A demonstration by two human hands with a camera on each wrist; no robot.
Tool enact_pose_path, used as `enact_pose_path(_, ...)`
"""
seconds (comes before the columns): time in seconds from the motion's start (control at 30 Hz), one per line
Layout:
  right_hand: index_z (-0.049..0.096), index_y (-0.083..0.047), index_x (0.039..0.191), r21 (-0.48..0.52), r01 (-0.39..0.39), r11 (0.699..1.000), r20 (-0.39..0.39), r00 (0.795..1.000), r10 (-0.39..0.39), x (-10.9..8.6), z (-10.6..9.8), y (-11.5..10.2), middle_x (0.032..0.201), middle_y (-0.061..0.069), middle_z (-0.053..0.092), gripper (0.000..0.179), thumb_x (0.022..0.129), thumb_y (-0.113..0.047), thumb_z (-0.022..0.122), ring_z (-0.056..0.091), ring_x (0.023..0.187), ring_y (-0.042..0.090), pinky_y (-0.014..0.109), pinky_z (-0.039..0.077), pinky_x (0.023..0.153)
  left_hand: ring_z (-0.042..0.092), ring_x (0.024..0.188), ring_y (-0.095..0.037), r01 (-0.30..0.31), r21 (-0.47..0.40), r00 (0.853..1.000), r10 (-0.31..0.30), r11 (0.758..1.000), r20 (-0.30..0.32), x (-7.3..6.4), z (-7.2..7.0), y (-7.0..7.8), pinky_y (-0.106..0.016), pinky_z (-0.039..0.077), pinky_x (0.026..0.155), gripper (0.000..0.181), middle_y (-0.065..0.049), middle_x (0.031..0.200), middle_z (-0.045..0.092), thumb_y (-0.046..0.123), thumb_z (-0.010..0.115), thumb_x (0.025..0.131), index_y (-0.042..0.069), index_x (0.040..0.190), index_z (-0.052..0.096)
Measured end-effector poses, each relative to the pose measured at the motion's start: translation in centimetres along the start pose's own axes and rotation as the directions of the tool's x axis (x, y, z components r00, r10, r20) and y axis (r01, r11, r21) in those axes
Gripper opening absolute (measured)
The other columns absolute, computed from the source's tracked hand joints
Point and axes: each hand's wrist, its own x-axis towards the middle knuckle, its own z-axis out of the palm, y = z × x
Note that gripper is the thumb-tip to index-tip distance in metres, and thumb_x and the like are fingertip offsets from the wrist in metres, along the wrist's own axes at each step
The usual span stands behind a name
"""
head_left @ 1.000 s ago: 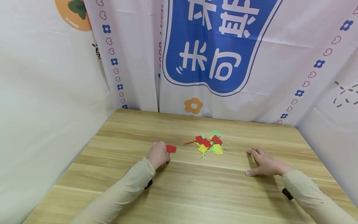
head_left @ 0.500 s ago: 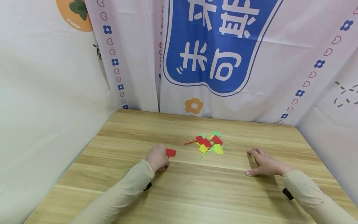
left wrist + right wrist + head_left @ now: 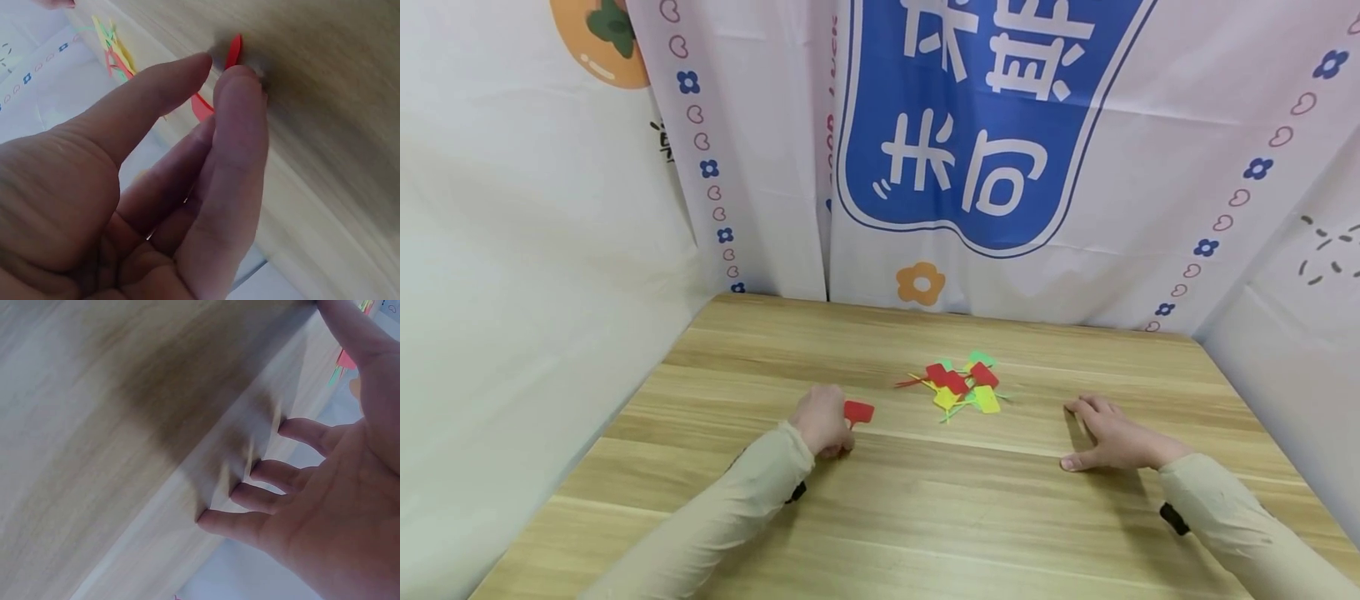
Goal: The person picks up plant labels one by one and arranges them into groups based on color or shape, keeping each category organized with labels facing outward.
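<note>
Since a second ago, the person's bare left hand (image 3: 823, 421) and the flat red plastic tag (image 3: 859, 412) with it shift slightly toward the person. Thumb and forefinger appear to pinch that tag, its plate showing beyond the knuckles, left of the loose pile of red, yellow and green plastic tags with thin tails (image 3: 956, 383). So small a shift suggests the single tag is being steadied or adjusted rather than carried; it is apart from the pile. Undisturbed, the pile overlaps itself on the wood-grain table (image 3: 970, 508). Right of the pile, the bare right hand (image 3: 1105, 437) holds nothing, fingers spread and tips resting on the wood, unmoved.
</note>
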Motion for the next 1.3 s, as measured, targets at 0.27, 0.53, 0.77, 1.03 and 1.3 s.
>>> enact_pose_path(0.27,0.038,0.011,0.138,-0.038,0.055,0.998,-0.043,0.997,-0.056,0.1,0.3,0.7,0.137,0.043,0.028,0.099,0.075,-0.053,0.081,0.029,0.121,0.063,0.075,0.031,0.091,0.059,0.043,-0.02,0.026,0.037,0.998,-0.028,0.999,0.055,1.2,-1.1,0.6,-0.022,0.042,0.038,0.027,-0.013,0.052,0.062,0.005,0.085,0.07,0.003,0.06,0.06)
enact_pose_path(0.53,0.038,0.01,0.139,-0.024,0.033,0.999,-0.028,0.999,-0.034,0.0,-0.2,-0.1,0.138,0.043,0.028,0.099,0.075,-0.052,0.081,0.027,0.124,0.063,0.074,0.029,0.095,0.025,0.042,-0.007,-0.063,0.191,0.998,0.062,0.98,0.01,4.3,-2.3,1.8,-0.023,0.022,0.039,0.055,0.007,0.045,0.029,0.026,0.083,0.079,0.015,0.048,0.039)
enact_pose_path(0.77,0.037,0.009,0.14,-0.008,-0.007,1.0,-0.003,1.0,0.007,0.0,-0.2,-0.2,0.14,0.04,0.027,0.1,0.076,-0.055,0.079,0.026,0.127,0.059,0.072,0.029,0.097,0.036,0.045,-0.008,-0.149,0.229,0.988,0.152,0.962,0.003,6.7,-1.7,3.3,-0.023,0.029,0.041,0.041,0.005,0.05,0.042,0.021,0.079,0.083,0.013,0.056,0.05)
enact_pose_path(1.03,0.036,0.009,0.141,0.011,-0.009,1.0,0.005,1.0,0.009,0.1,-0.2,-0.1,0.139,0.04,0.027,0.099,0.076,-0.051,0.081,0.026,0.126,0.06,0.074,0.029,0.094,0.038,0.049,-0.009,-0.176,0.325,0.984,0.17,0.929,0.048,8.9,0.0,4.9,-0.024,0.033,0.043,0.034,0.005,0.053,0.044,0.017,0.081,0.081,0.013,0.062,0.053)
enact_pose_path(1.3,0.037,0.009,0.139,-0.006,-0.023,1.0,0.03,0.999,0.023,0.4,-0.4,-0.5,0.136,0.038,0.032,0.098,0.075,-0.051,0.081,0.031,0.124,0.058,0.07,0.033,0.095,0.053,0.06,-0.013,-0.214,0.445,0.974,0.227,0.869,0.026,10.8,2.1,5.3,-0.029,0.048,0.05,0.024,0.002,0.067,0.056,0.022,0.082,0.078,0.012,0.075,0.061)
